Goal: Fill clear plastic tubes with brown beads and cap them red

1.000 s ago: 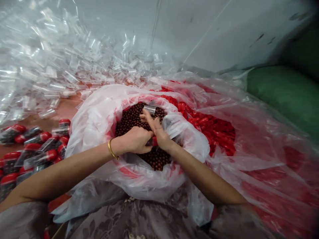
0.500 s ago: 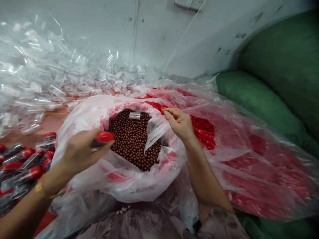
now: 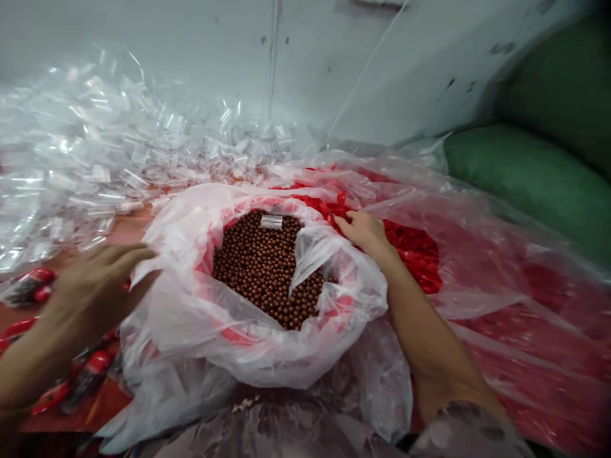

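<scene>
My left hand (image 3: pixel 98 283), slightly blurred, has its fingers stretched out and thumb apart over red-capped clear tubes (image 3: pixel 90 372) with dark contents. No tube shows in it. My right hand (image 3: pixel 365 230) is at the far right rim of a bag, its fingers pinched at a small red cap (image 3: pixel 330 219) among loose red caps (image 3: pixel 413 254); the fingertips are partly hidden. Between my hands, a white plastic bag (image 3: pixel 186 318) with a rolled-back rim holds brown, glossy beads (image 3: pixel 258 267). One clear empty tube (image 3: pixel 272 221) lies on the beads near the far rim.
A large heap of clear empty tubes (image 3: pixel 119 152) spreads over the red surface (image 3: pixel 128 226) at the back left. Clear plastic sheeting (image 3: pixel 506 299) covers red caps on the right. Green sacks (image 3: pixel 525 178) stand behind, against a pale wall (image 3: pixel 229 57).
My left hand has moved left from the bag's rim and let go of a filled, red-capped tube. My right hand stays near the red caps. The view has shifted slightly.
</scene>
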Available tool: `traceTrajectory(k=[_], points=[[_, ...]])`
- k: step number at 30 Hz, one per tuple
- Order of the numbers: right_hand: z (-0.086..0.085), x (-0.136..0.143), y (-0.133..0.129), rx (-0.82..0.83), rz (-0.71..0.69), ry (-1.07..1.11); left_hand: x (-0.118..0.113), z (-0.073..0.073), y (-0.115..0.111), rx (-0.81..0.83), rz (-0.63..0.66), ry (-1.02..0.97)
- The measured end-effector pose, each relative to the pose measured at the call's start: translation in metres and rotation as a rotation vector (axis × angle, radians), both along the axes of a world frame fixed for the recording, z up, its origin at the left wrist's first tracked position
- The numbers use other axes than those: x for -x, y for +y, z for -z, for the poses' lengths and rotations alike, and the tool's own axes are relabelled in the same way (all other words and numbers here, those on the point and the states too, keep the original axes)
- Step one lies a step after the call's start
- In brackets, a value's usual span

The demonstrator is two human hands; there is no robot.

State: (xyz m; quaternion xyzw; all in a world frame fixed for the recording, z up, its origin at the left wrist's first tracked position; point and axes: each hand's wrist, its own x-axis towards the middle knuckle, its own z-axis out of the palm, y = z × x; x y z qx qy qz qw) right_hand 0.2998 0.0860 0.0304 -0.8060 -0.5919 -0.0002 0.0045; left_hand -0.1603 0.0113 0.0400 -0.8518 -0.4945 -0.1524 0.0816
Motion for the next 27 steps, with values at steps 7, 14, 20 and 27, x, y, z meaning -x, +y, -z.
traceTrajectory(k=[7, 14, 20, 27], points=[[-0.013, 0.029, -0.048, -0.386, -0.209, -0.044, -0.174, 0.010, 0.069, 0.052, 0.330, 0.166], [0.034, 0.062, -0.074, -0.572, -0.629, -0.221, -0.207, 0.027, 0.104, 0.166, 0.277, 0.233], [0.040, 0.062, -0.070, -0.509, -0.932, -0.137, -0.170, 0.020, 0.074, 0.445, 0.236, 0.353], [0.038, 0.066, -0.069, -0.476, -1.007, 0.178, -0.192, 0.056, 0.084, 0.561, 0.157, 0.047]])
